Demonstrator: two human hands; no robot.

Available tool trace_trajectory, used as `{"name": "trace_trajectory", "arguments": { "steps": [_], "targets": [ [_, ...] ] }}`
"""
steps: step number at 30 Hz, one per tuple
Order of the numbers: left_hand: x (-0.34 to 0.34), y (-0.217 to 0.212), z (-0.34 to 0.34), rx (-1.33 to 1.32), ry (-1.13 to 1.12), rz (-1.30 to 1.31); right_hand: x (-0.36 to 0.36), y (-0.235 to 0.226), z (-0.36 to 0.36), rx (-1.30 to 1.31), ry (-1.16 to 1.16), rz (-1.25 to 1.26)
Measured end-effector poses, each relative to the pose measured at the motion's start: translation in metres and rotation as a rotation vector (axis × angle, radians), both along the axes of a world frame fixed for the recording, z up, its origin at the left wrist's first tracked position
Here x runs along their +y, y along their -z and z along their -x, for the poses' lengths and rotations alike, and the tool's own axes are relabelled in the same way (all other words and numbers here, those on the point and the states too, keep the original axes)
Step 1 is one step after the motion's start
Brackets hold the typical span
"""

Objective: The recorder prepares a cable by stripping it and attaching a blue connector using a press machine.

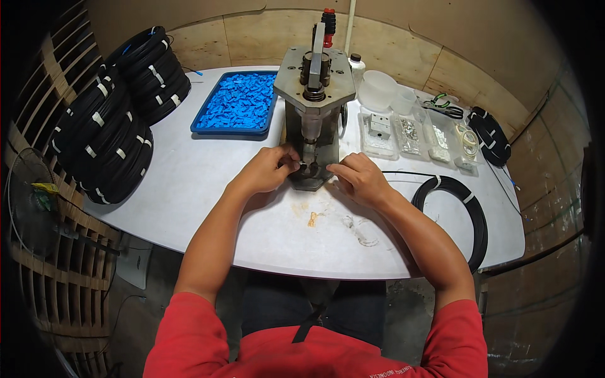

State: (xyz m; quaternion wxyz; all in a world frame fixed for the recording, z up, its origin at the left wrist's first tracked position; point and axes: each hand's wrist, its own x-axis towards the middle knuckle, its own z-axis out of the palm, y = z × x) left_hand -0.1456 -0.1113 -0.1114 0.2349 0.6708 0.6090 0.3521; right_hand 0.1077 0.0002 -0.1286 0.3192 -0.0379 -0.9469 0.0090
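Observation:
A grey metal hand press (pixel 315 94) stands upright on the white table in front of me, its lever pointing up. At the left of its base, my left hand (pixel 271 169) is closed in a pinch, the fingertips by the tooling under the ram. What those fingers hold is too small to make out. My right hand (pixel 360 178) is closed on a black cable (pixel 403 172) at the right side of the base. From behind that hand the cable runs right to a black cable coil (pixel 476 211) lying on the table. The cable's end is hidden at the fingertips.
A blue tray (pixel 233 131) of small blue pieces lies left of the press. Stacked black cable coils (pixel 104 148) fill the far left. Clear trays (pixel 413 151) of small metal parts, a bottle (pixel 357 68) and a translucent bowl (pixel 377 88) stand right. The table's front edge (pixel 328 276) is near me.

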Motion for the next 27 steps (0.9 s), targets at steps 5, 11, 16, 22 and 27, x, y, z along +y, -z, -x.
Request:
{"name": "trace_trajectory", "arguments": {
  "steps": [5,11,16,22,27],
  "targets": [
    [-0.0024,-0.0027,-0.0004,0.013,-0.003,0.007,-0.0031,-0.0032,0.0002,-0.025,0.017,0.006],
    [-0.0031,-0.0032,-0.0015,0.013,-0.002,-0.009,-0.0049,-0.0028,0.0008,-0.002,0.017,-0.006],
    [-0.0017,-0.0033,-0.0019,0.002,0.002,0.015,-0.0063,-0.0059,0.0007,0.016,0.006,-0.001],
    [-0.0033,-0.003,-0.0009,0.011,-0.004,-0.009,-0.0066,-0.007,0.0012,0.027,-0.002,-0.001],
    [-0.0021,-0.0036,-0.0015,0.006,0.003,0.027,-0.0046,-0.0039,-0.0011,0.006,0.01,0.011]
  ]
}}
